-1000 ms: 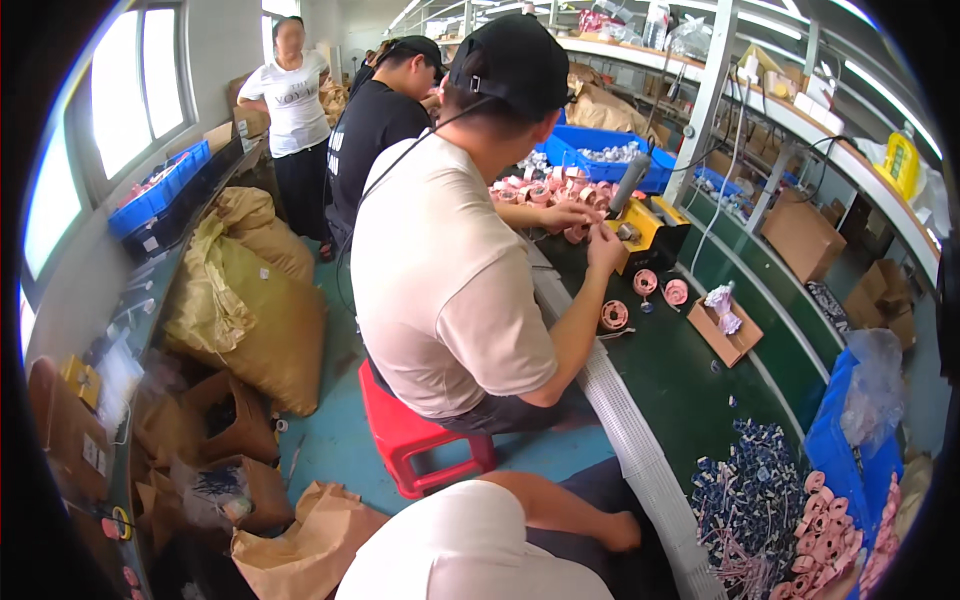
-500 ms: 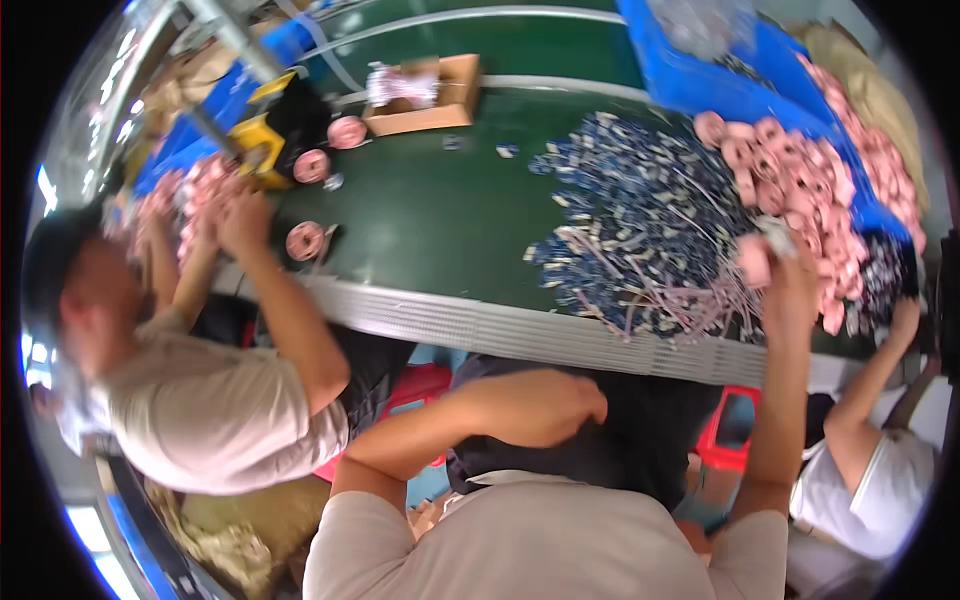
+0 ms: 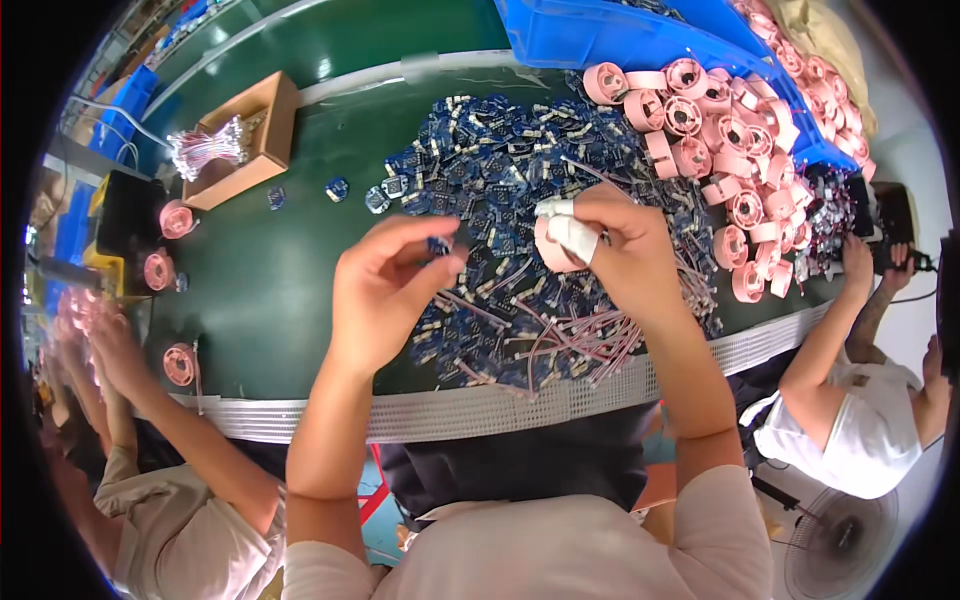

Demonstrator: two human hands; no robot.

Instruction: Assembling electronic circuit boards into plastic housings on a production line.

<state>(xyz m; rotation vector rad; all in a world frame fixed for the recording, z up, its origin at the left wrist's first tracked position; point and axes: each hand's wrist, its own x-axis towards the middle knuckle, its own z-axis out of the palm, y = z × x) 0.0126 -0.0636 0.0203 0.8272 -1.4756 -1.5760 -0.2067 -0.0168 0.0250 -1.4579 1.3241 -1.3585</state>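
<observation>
Between the thumb and fingers of my left hand [image 3: 375, 290] is a small blue circuit board [image 3: 438, 245], partly hidden by the fingertips. My right hand [image 3: 635, 255] grips a pink ring-shaped housing [image 3: 552, 248] near the left hand, apart from it. White wrapping [image 3: 575, 235] covers fingertips of the right hand. Under and beyond both hands spreads a large heap of blue circuit boards [image 3: 480, 150] on the green tabletop [image 3: 270, 290]. Pinkish-white wire leads [image 3: 590, 340] lie in a tangle at the heap's near side.
Pink housings [image 3: 735, 130] are piled at the right beside a blue bin [image 3: 620, 40]. At the far left stands a cardboard box [image 3: 270, 125] with bundled leads [image 3: 208, 148]. Co-workers sit on both sides; one's arm [image 3: 190, 450] reaches in at the left. A perforated metal strip [image 3: 480, 410] edges the table.
My left hand has risen from my lap to above the heap and now holds a circuit board. The right hand has brought the pink housing leftward from beside its pile. The view has shifted too.
</observation>
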